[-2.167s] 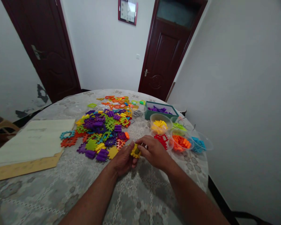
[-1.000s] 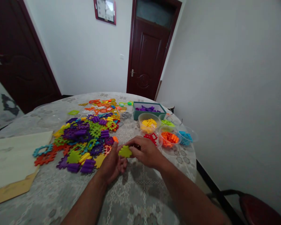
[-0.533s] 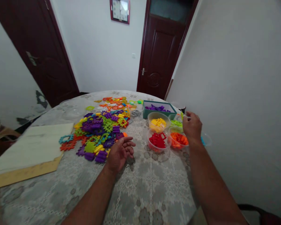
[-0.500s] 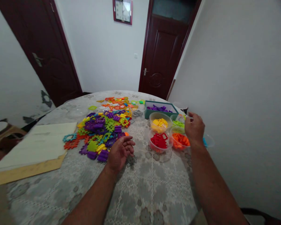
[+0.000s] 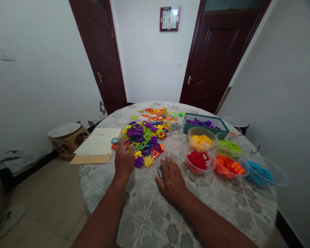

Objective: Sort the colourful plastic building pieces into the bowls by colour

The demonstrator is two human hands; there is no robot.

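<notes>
You are resting your right hand (image 5: 172, 182) flat on the bench (image 5: 150, 224), its fingers (image 5: 167, 168) spread and gripping nothing, just beside a dark interlocking plastic piece (image 5: 159, 172). You are holding your left hand (image 5: 124, 160) open and empty at the near edge of the multicoloured pile of interlocking pieces (image 5: 144, 137), with a clear bowl of red pieces (image 5: 198, 161) right of that pile.

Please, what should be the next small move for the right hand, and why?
Probably the right hand should pick up the small grey plastic piece: it lies against that hand's fingers, apart from the colored pile.
</notes>
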